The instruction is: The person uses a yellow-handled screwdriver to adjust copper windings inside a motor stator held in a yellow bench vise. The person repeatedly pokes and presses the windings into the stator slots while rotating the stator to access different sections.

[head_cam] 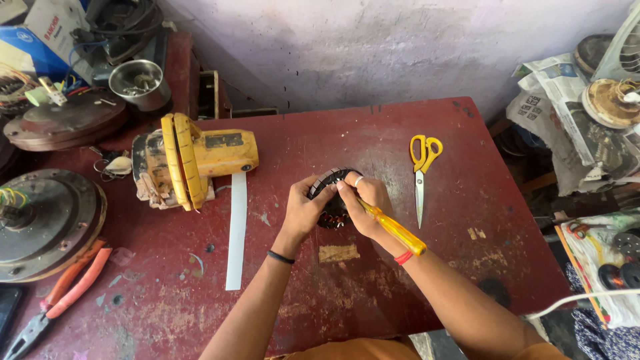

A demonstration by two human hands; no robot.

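Stator (333, 213): dark ring, mid red table (400, 133), under both hands.
Left hand (303, 210): fingers curled on the stator's left rim, gripping it.
Right hand (367, 207): closed around a yellow screwdriver (393, 230), tip at the stator top.
Scissors (421, 175): yellow-handled, just right of the hands.
White strip (236, 230): left, below a yellow tool (193, 160).
Pliers (63, 293): orange, far left.

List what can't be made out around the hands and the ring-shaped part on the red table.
Head view only:
- Stator ring: mostly covered by the left hand and right hand.
- Yellow-handled tool: tip hidden behind the right hand's fingers.
- Orange-handled pliers: jaws cut off by the lower left edge.
- Steel bowl: contents too small.
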